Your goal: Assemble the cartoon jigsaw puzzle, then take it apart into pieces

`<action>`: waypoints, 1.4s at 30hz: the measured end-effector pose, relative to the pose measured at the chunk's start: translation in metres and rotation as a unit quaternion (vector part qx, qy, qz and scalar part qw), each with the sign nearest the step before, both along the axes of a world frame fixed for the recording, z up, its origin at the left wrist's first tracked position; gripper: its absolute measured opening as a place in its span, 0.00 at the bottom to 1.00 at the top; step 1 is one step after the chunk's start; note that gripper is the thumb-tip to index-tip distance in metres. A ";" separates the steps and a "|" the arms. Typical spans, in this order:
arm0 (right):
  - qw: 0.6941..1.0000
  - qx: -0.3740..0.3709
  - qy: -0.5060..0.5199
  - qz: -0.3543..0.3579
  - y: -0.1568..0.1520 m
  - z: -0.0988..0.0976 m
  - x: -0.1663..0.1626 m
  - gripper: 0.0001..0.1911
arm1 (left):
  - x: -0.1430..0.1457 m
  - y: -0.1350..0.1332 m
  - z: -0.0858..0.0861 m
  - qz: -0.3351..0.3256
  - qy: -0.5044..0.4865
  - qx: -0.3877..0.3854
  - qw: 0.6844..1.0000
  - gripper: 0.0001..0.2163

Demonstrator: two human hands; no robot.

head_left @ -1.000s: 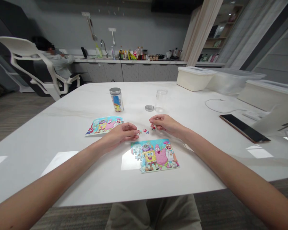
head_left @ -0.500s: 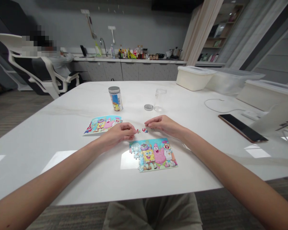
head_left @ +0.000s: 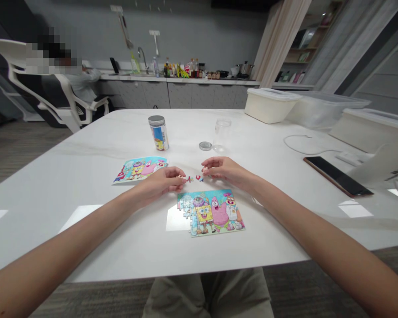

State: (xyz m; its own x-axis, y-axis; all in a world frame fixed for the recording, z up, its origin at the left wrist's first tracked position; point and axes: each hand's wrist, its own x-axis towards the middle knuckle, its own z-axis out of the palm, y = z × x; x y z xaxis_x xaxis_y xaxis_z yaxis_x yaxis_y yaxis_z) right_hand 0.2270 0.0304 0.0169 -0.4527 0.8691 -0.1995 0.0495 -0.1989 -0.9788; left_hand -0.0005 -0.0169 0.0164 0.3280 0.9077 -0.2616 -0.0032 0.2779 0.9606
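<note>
Both hands rest on the table (head_left: 86,145) just beyond the puzzle (head_left: 210,212), with the loose pieces (head_left: 194,178) lying between their fingertips. The left hand (head_left: 159,181) is loosely curled, its tips at one piece, and the right hand (head_left: 223,170) has its fingertips drawn together beside another — whether either actually grips a piece is too small to tell. A card (head_left: 139,169) lies just left of the left hand.

Small red-and-blue loose puzzle pieces (head_left: 199,178) flat on the white tabletop (head_left: 268,176), well in from its near edge, just beyond the far edge of a nearly complete cartoon jigsaw (head_left: 215,212), ragged along its left side.
</note>
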 end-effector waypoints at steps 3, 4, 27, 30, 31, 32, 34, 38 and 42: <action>1.000 0.010 -0.027 0.000 -0.001 0.004 0.000 0.09 | 0.000 0.001 0.000 -0.004 -0.014 -0.014 1.000 0.08; 0.999 0.017 -0.034 0.001 -0.001 0.005 -0.001 0.08 | -0.001 0.002 -0.001 -0.005 -0.018 -0.019 1.000 0.08; 0.999 -0.012 -0.035 -0.014 -0.004 0.010 -0.003 0.06 | -0.002 0.001 -0.007 0.000 -0.065 -0.002 0.998 0.12; 0.999 -0.013 -0.047 -0.003 -0.003 0.010 -0.003 0.03 | -0.002 0.000 -0.007 -0.008 -0.061 0.004 0.998 0.13; 0.998 -0.008 -0.058 -0.003 -0.003 0.010 -0.003 0.03 | -0.001 0.000 -0.006 -0.009 -0.058 0.006 0.998 0.14; 0.998 0.001 -0.066 -0.010 -0.003 0.010 -0.004 0.04 | -0.001 0.000 -0.006 -0.008 -0.054 0.010 0.998 0.14; 0.997 0.020 -0.071 -0.034 -0.002 0.009 -0.004 0.05 | -0.001 0.001 -0.005 -0.001 -0.042 0.020 0.999 0.13; 0.997 0.021 -0.066 -0.021 -0.001 0.006 -0.003 0.06 | -0.001 0.002 -0.004 0.021 -0.015 0.018 0.999 0.12; 0.995 0.043 -0.088 0.017 -0.002 0.006 -0.001 0.22 | -0.002 0.002 -0.005 0.036 -0.004 0.008 0.999 0.12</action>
State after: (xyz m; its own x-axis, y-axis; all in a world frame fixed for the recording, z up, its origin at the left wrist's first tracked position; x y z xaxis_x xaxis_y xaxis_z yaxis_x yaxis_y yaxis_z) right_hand 0.2260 0.0282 0.0230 -0.4462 0.8713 -0.2046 0.2276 -0.1106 -0.9674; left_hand -0.0020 -0.0145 0.0112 0.2639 0.9333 -0.2435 -0.0312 0.2606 0.9649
